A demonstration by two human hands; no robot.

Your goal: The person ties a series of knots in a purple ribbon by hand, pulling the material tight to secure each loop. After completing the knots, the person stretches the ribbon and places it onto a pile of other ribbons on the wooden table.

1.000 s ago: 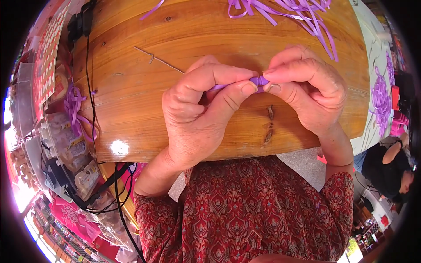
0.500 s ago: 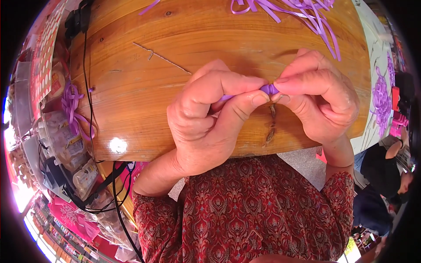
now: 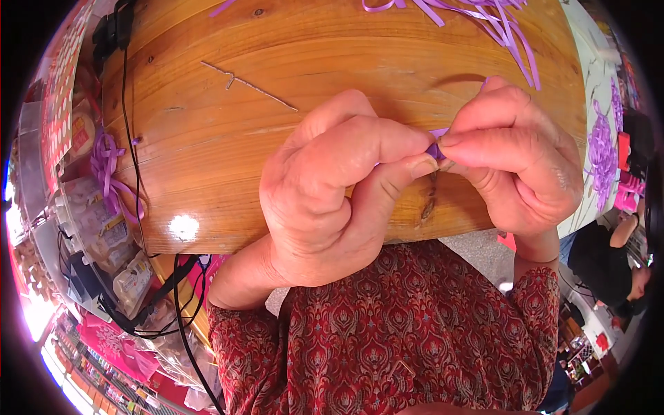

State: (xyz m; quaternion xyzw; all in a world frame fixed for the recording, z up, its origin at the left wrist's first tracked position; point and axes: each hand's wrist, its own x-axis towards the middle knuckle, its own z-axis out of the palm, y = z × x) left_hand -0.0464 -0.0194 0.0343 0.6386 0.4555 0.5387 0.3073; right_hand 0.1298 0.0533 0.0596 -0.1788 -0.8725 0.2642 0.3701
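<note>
A small piece of purple ribbon (image 3: 434, 151) is pinched between my two hands above the wooden table (image 3: 207, 159). The thumb and forefinger of my left hand (image 3: 328, 194) are closed on its left side. On its other side, the fingertips of my right hand (image 3: 522, 159) grip it too. Most of the ribbon is hidden behind the fingers, so its exact shape does not show. A thin twisted wire tool with a small hook or prong (image 3: 250, 86) lies on the tabletop, beyond my left hand.
Loose purple ribbons (image 3: 508, 34) lie at the table's far edge. Another tangle of ribbon (image 3: 107, 166) hangs at the left, beside a black cable (image 3: 128, 124). Packaged goods (image 3: 104, 221) stand left of the table. More ribbon (image 3: 603, 155) rests on a white surface at the right; a person (image 3: 600, 259) is beyond.
Both hands have shifted slightly to the right. My left hand has turned a little, and its fingers now cover more of the ribbon. The view has moved slightly.
</note>
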